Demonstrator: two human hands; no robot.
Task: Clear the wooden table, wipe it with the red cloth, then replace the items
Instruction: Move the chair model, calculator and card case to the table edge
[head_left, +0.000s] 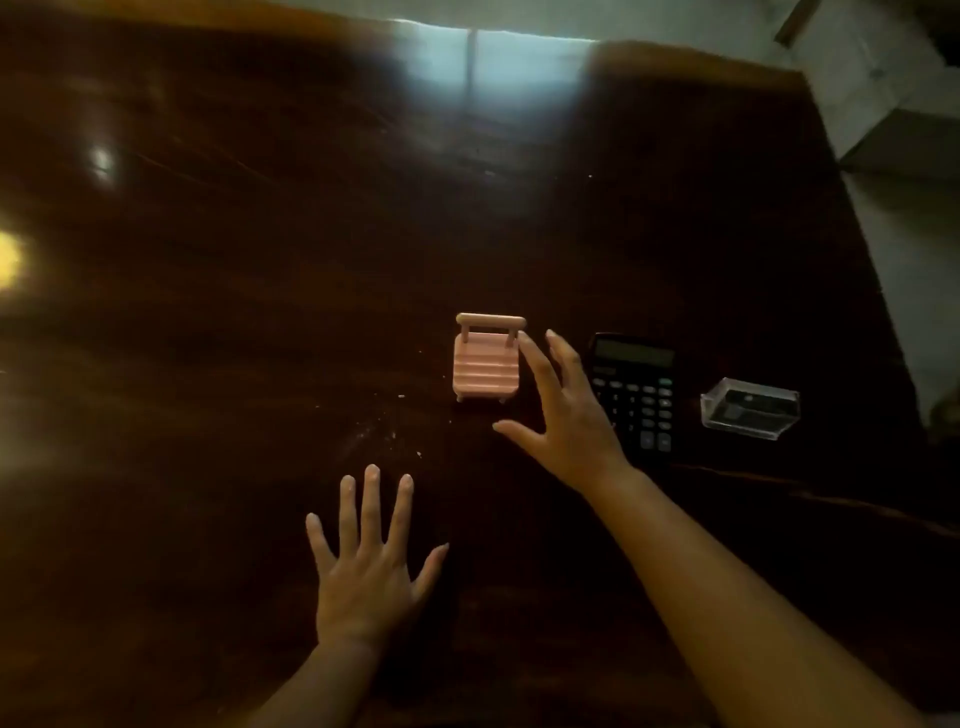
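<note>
A small pink chair-shaped stand (485, 364) sits on the dark wooden table (234, 312), near the middle. Right of it lies a black calculator (636, 395), and farther right a clear plastic box (749, 409) with something dark inside. My right hand (563, 415) hovers open just right of the pink stand, fingers spread, thumb below it, not touching it. My left hand (371, 561) lies flat and open on the table nearer to me, holding nothing. No red cloth is in view.
Small pale crumbs (389, 421) are scattered on the wood left of the stand. The table's right edge (862, 249) runs diagonally, with a pale floor (914, 218) beyond. Window glare (488, 67) reflects off the far edge.
</note>
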